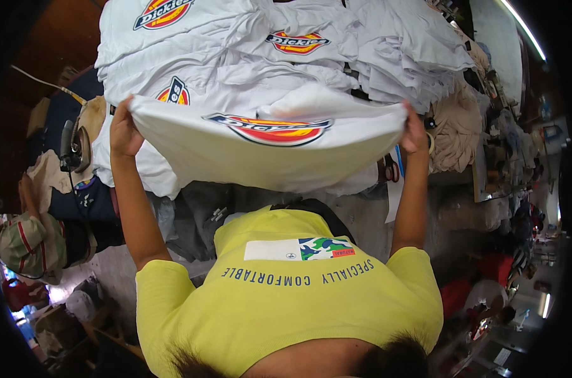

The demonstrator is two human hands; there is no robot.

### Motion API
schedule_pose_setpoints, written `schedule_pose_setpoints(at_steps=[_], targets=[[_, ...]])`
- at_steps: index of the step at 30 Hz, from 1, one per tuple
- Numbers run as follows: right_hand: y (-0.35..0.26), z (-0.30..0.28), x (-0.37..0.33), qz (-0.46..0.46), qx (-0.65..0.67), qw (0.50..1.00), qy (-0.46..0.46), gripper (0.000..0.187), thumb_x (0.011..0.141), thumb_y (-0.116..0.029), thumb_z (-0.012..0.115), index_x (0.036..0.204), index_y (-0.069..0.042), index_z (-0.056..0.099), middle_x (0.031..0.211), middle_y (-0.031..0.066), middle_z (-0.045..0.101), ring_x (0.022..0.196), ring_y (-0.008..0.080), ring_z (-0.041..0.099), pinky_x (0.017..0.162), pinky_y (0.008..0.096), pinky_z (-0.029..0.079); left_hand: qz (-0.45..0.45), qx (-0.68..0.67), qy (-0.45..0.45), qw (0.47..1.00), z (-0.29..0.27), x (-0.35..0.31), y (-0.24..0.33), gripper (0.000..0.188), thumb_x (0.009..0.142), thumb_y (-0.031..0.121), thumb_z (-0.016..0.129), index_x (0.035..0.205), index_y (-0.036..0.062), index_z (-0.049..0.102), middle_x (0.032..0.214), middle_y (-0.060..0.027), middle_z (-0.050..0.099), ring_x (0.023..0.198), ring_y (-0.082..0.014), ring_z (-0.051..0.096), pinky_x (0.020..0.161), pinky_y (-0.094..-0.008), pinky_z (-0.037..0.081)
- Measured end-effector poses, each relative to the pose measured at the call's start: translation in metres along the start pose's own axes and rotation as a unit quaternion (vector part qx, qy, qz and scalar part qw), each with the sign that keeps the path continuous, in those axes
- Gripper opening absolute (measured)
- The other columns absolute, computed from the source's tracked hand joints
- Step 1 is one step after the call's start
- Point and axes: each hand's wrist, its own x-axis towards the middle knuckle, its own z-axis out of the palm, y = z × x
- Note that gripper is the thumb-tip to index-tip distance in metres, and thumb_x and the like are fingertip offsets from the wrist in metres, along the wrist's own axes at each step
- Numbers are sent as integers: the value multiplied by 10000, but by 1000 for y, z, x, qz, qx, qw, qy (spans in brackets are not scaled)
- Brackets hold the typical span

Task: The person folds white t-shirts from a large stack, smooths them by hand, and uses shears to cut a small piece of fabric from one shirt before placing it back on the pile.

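Note:
Stretched between my two hands is a white T-shirt (204, 157) with a red, yellow and dark printed emblem on its front. My left hand (126, 129) grips its left upper corner, fingers closed on the cloth. At the opposite corner my right hand (414, 131) is closed on the fabric too. The shirt hangs in front of my chest and sags between the hands, its lower part drooping toward me. Just beyond it lies a broad heap of white T-shirts (248, 38), several showing the same emblem.
At the left an iron (78, 148) stands on a dark blue surface, near a person in a striped top (30, 242). Dark-handled scissors (392, 169) lie beside my right forearm. Beige cloth (455, 129) is bunched at the right, with dark grey cloth (201, 217) below the held shirt.

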Motion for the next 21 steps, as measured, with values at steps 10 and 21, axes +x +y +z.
schedule_pose_setpoints(at_steps=[10, 21], targets=[[-48, 101, -51, -142, -285, 948, -8, 674, 727, -123, 716, 1271, -28, 330, 1068, 90, 538, 965, 159, 543, 833, 275, 439, 186, 233, 54, 953, 124, -67, 47, 881, 715, 90, 699, 1394, 51, 140, 1096, -108, 547, 931, -145, 570, 815, -239, 433], [-116, 118, -52, -308, -155, 927, -150, 588, 694, -153, 746, 1192, -25, 459, 978, 84, 613, 866, 203, 612, 778, 337, 505, 396, 529, 90, 745, 99, -176, 138, 752, 610, 292, 794, 1205, -29, 465, 1162, -169, 513, 1071, -255, 506, 922, -363, 398]])
